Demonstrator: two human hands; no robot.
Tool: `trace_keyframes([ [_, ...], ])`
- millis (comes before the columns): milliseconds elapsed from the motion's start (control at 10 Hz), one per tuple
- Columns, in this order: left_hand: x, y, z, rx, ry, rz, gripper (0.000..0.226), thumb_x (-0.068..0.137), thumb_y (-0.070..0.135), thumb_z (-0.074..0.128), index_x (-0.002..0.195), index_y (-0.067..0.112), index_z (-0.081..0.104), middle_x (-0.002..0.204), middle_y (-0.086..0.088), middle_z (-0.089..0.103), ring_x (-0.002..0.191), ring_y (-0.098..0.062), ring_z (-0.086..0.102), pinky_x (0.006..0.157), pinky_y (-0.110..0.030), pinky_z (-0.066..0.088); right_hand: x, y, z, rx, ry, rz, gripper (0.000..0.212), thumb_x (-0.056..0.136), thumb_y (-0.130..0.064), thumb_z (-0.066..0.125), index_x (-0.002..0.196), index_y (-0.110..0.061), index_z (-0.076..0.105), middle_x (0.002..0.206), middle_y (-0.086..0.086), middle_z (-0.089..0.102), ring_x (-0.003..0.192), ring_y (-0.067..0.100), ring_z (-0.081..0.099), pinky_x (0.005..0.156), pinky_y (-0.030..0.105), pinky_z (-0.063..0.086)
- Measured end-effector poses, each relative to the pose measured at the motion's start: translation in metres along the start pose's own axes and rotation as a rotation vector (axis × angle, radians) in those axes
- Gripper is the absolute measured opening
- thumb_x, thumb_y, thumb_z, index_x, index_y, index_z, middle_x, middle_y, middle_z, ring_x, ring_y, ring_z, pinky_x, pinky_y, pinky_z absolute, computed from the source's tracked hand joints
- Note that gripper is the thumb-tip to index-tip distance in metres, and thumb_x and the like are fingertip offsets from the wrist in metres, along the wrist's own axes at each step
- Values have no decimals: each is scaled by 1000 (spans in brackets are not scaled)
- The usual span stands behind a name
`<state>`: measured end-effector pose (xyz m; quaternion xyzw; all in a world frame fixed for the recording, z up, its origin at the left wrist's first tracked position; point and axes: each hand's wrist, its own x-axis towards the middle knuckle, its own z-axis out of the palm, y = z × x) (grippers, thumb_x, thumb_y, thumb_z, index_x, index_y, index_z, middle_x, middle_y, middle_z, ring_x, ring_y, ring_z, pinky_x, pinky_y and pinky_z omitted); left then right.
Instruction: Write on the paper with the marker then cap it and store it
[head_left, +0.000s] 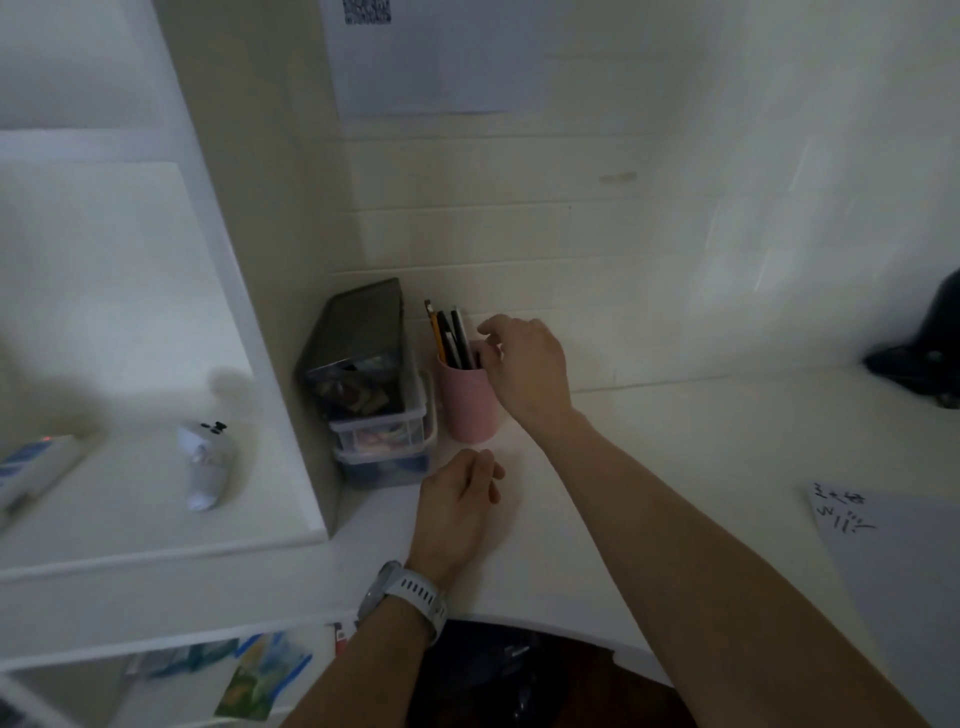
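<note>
A pink cup (470, 402) stands on the white desk (675, 467) near the back wall and holds several pens and pencils (447, 332). My right hand (524, 364) is at the cup's right rim. Its fingertips pinch a dark marker (477, 356) that is sunk into the cup and mostly hidden. My left hand (457, 499) rests on the desk just in front of the cup, fingers loosely curled with nothing in them. The paper (893, 561) lies at the far right with dark handwriting near its top corner.
Stacked clear drawer boxes with a dark box on top (374, 384) sit tight against the cup's left side. A white partition and a side shelf (156, 519) with a small white device lie further left. A dark object (930, 348) stands at the far right.
</note>
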<state>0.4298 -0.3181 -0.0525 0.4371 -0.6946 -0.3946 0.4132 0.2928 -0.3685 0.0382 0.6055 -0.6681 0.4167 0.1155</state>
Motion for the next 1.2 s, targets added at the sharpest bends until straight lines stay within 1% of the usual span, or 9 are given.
trace_keyframes([
  [200, -5, 8, -1, 68, -41, -18, 32, 105, 26, 47, 89, 11, 70, 73, 3, 66, 70, -13, 61, 73, -30, 45, -78, 28, -72, -22, 0, 59, 23, 93, -26, 62, 113, -18, 69, 106, 4, 73, 94, 28, 68, 82, 41, 53],
  [300, -15, 16, 5, 225, -114, 10, 25, 103, 24, 48, 93, 15, 69, 81, 3, 70, 82, -20, 65, 75, -32, 45, -146, 58, -121, -59, 19, 185, 21, 94, -24, 63, 113, -21, 70, 106, 1, 72, 96, 24, 68, 83, 38, 53],
  [400, -40, 39, 33, 398, -193, 161, 20, 100, 28, 54, 95, 14, 68, 96, -2, 71, 90, -25, 64, 80, -36, 49, -205, 85, -174, -129, 42, 316, 20, 94, -25, 65, 112, -21, 72, 108, 0, 73, 99, 24, 66, 84, 31, 46],
  [500, -75, 68, 78, 486, -258, 329, 18, 96, 32, 58, 100, 18, 69, 102, 2, 68, 96, -22, 61, 86, -38, 48, -252, 104, -224, -237, 92, 427, 18, 95, -23, 63, 109, -19, 74, 112, 3, 73, 105, 27, 62, 84, 28, 40],
  [600, -103, 88, 124, 531, -276, 428, 21, 96, 34, 56, 104, 19, 70, 108, -2, 68, 103, -25, 60, 90, -40, 48, -290, 123, -261, -375, 104, 495, 17, 96, -24, 61, 105, -18, 74, 110, 5, 72, 105, 29, 59, 81, 33, 45],
  [800, -120, 94, 175, 636, -210, 488, 31, 95, 34, 47, 97, 14, 70, 105, -9, 68, 99, -31, 59, 82, -41, 49, -321, 160, -288, -520, 76, 553, 18, 92, -28, 64, 97, -16, 77, 103, 9, 72, 97, 35, 61, 85, 42, 50],
  [1000, -111, 80, 187, 718, -207, 541, 30, 94, 36, 41, 94, 17, 64, 104, -6, 65, 100, -32, 57, 85, -46, 51, -325, 173, -281, -520, 60, 546, 21, 92, -34, 60, 98, -18, 74, 105, 7, 67, 99, 32, 57, 86, 41, 47],
  [1100, -110, 81, 186, 734, -210, 553, 27, 94, 34, 43, 94, 18, 65, 104, -6, 65, 99, -32, 57, 84, -45, 51, -324, 172, -283, -490, 75, 555, 22, 93, -33, 60, 100, -19, 74, 107, 6, 68, 101, 31, 57, 88, 41, 46],
  [1200, -114, 85, 185, 693, -171, 550, 17, 93, 25, 54, 96, 15, 67, 103, -10, 65, 97, -33, 57, 82, -47, 53, -320, 164, -285, -393, 223, 494, 16, 94, -28, 62, 102, -20, 74, 108, 2, 69, 101, 28, 59, 86, 39, 48],
])
